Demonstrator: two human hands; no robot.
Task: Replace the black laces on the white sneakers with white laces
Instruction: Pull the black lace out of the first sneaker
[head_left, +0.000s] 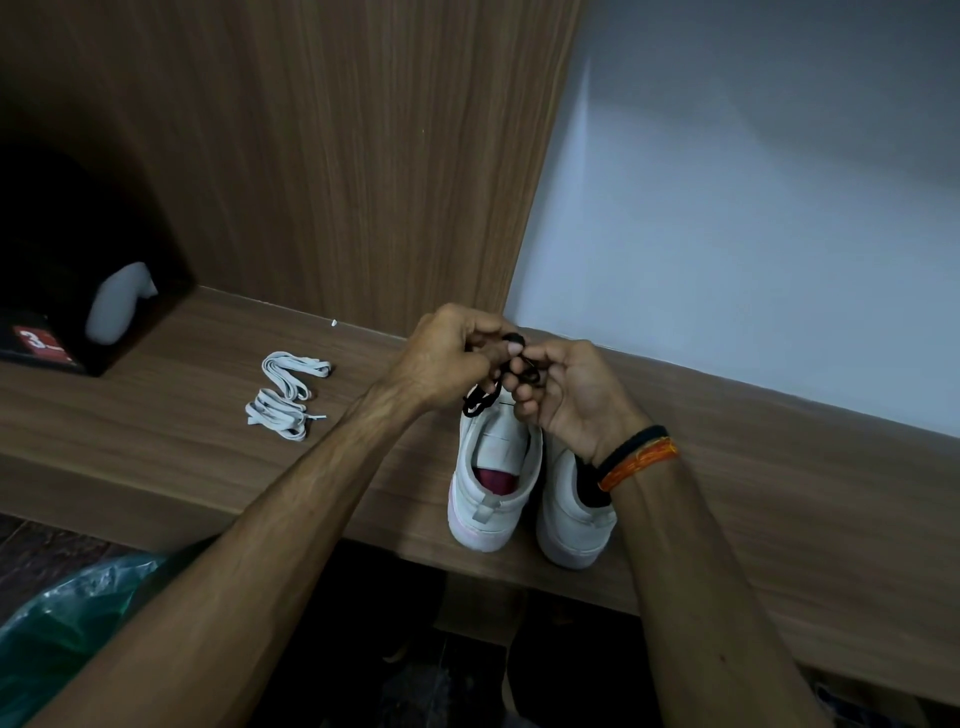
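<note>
Both forearms reach forward from the near edge of the frame and meet above the sneakers, the right wrist wearing a black and an orange band (638, 457). Left hand (447, 358) and right hand (563, 392) are close together, fingers curled, each pinching the black lace (488, 395), which is bunched between them and hangs in loops onto the left sneaker (493, 467). That sneaker stands on the wooden desk (208, 415) at its near edge, heel toward the camera, its long axis running away toward the wall; the right sneaker (569, 514) stands just beside it, parallel. White laces (288, 395) lie folded in two bundles to the left, well apart. A dark box (47, 348) sits at the far left.
</note>
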